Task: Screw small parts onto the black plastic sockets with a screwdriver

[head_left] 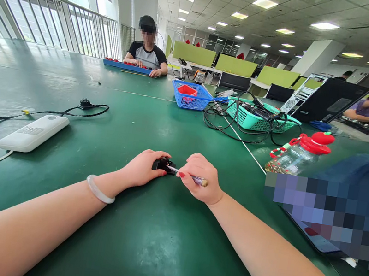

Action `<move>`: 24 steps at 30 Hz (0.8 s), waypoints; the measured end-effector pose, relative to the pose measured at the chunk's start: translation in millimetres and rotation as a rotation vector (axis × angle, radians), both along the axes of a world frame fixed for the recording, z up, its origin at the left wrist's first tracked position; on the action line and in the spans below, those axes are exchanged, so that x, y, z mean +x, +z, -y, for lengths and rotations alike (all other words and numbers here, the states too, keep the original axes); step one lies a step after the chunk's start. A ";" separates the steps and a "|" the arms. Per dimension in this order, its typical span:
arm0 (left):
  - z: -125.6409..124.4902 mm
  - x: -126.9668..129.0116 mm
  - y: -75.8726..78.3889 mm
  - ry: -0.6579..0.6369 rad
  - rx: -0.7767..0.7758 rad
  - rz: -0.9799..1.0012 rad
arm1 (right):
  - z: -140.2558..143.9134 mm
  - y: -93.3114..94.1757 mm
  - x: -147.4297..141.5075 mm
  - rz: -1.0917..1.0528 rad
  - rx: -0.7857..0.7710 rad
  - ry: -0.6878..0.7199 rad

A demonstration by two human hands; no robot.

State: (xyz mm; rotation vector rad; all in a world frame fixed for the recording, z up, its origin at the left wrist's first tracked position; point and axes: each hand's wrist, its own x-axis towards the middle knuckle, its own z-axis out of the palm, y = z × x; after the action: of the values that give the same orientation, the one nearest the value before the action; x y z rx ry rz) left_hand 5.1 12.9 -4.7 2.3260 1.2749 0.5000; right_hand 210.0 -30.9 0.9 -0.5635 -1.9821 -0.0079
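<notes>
On the green tabletop, my left hand [142,167] is closed around a small black part [160,164], thumb and fingers on its sides. The part's exact kind is too small to make out. My right hand [204,177] grips a thin screwdriver [199,180] with a clear handle and a tan end. Its shaft points left, and the tip meets the black part or lies just in front of it. Fingers of the right hand cover much of the handle. A pale bangle [99,190] circles my left wrist.
A white power strip [34,133] with black cables lies left. Further back are a blue basket [190,102], a teal basket [246,120] of tangled cables and a red-lidded jar [299,154]. Dark blue cloth [367,181] lies right. A person [148,55] sits across the table.
</notes>
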 end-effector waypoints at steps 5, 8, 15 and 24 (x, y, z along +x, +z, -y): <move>-0.2 0.0 0.4 0.000 0.001 -0.006 | -0.4 -1.0 -2.5 0.007 -0.016 -0.043; -0.1 0.5 0.9 0.007 0.002 -0.009 | -0.4 -1.9 -2.2 -0.029 -0.011 -0.076; 0.9 1.7 2.5 0.010 -0.016 0.002 | -2.1 -2.3 1.2 -0.173 -0.090 -0.373; 4.8 2.6 4.6 -0.014 0.020 -0.020 | -7.1 -4.4 -1.5 -0.448 -0.590 -0.301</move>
State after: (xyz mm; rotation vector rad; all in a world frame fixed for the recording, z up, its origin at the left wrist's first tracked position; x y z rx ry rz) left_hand 7.7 8.0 -0.1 2.3604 1.2673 0.4885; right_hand 208.5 -23.8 -3.5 -1.1310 -1.4318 0.4885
